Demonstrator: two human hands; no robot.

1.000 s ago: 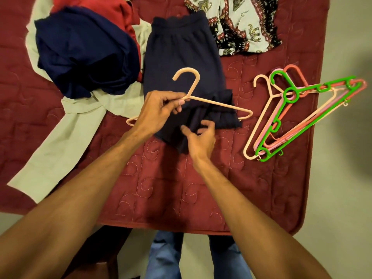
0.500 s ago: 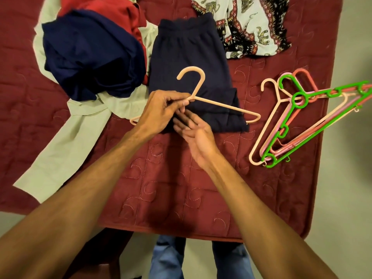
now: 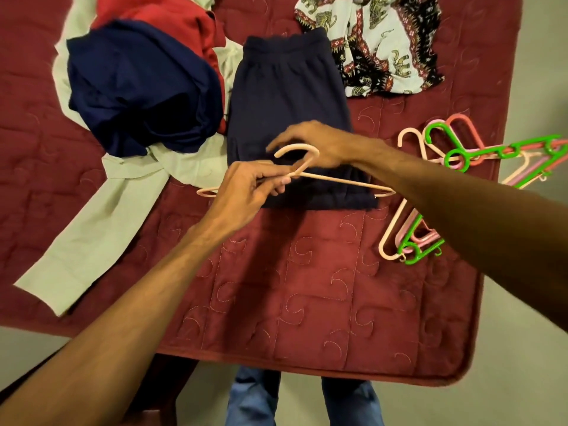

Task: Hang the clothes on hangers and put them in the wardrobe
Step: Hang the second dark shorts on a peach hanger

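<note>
The right hand (image 3: 310,142) crosses from the near side of the peach hanger (image 3: 338,181) to beyond its hook, over the navy trousers (image 3: 285,96).

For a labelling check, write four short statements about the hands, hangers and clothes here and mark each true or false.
1. The left hand pinches the peach hanger just below its hook. True.
2. The navy garment already hangs on that hanger. False: it lies folded on the red quilt, under the hanger.
3. A pile of spare hangers lies to the right of the navy garment. True.
4. The right hand grips the elephant-print shirt. False: it reaches over the hanger's hook, and the shirt lies untouched.
</note>
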